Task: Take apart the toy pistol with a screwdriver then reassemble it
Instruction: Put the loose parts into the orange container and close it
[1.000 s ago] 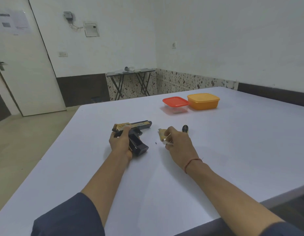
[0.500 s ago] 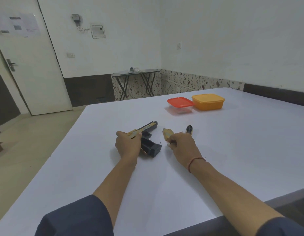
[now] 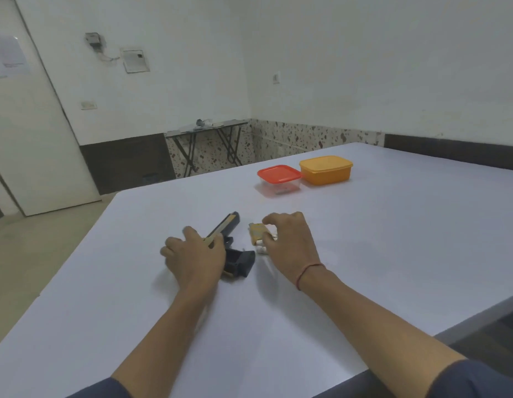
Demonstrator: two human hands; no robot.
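Observation:
The black and gold toy pistol (image 3: 231, 225) lies on the white table (image 3: 393, 254), muzzle pointing away and grip (image 3: 241, 263) toward me. My left hand (image 3: 192, 255) covers its rear end, with the thumb across the gold slide and the fingers curled over the far side. A loose gold part (image 3: 256, 232) and small white bits (image 3: 261, 250) lie just right of the pistol. My right hand (image 3: 291, 242) arches over them with loosely bent fingers and nothing visibly held. The screwdriver is hidden behind that hand.
A clear box with a red lid (image 3: 279, 179) and an orange lidded box (image 3: 326, 169) stand further back on the table. The table's near edge (image 3: 450, 330) runs at lower right. A folding table (image 3: 206, 130) stands by the far wall, with a door (image 3: 28, 133) at left.
My left hand has turned the pistol so its muzzle points further away. My right hand has released its pinch on the small parts and moved up over where the screwdriver lay.

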